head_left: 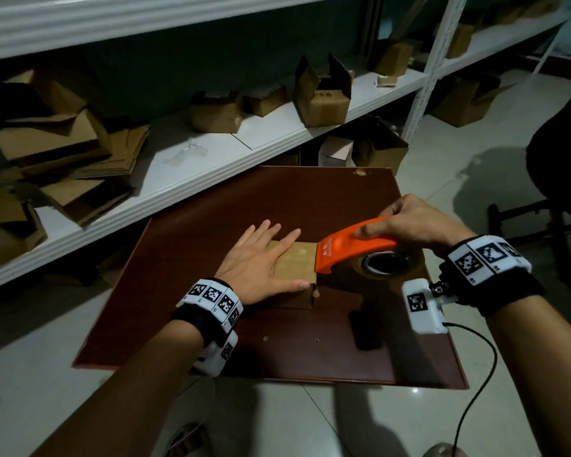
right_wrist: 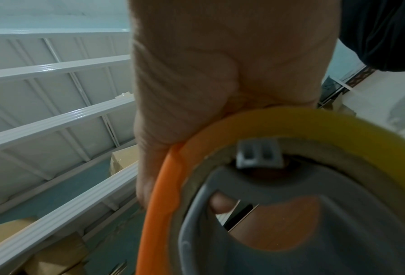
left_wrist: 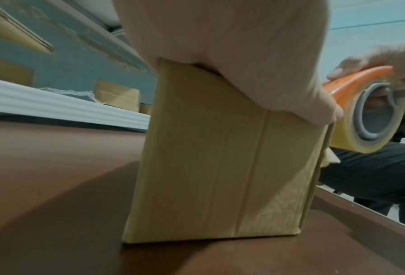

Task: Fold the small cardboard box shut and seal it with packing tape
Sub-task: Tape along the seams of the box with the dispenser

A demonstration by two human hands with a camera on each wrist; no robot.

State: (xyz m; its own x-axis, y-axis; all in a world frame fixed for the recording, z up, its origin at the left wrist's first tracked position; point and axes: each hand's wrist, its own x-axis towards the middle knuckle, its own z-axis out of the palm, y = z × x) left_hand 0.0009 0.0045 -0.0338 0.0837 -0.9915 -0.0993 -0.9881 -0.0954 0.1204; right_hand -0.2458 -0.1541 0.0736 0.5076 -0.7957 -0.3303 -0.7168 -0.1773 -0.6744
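Observation:
A small brown cardboard box (head_left: 298, 262) (left_wrist: 220, 167) stands closed on the dark red board (head_left: 310, 199). My left hand (head_left: 261, 258) lies flat on its top with straight fingers, the thumb (left_wrist: 323, 109) along the near edge. My right hand (head_left: 412, 222) grips an orange tape dispenser (head_left: 353, 249) (left_wrist: 351, 81) (right_wrist: 163, 195) that carries a yellowish tape roll (head_left: 386, 263) (left_wrist: 344, 128) (right_wrist: 314, 126). The dispenser's front edge rests at the box's right top edge. A fingertip shows through the roll's grey core (right_wrist: 290, 214).
White shelves (head_left: 211, 153) behind the board hold several open and flattened cardboard boxes (head_left: 320, 94). A dark stool (head_left: 541, 232) and a dark-clothed person (head_left: 561, 150) are at the right. A cable (head_left: 475, 384) hangs from my right wrist over the tiled floor.

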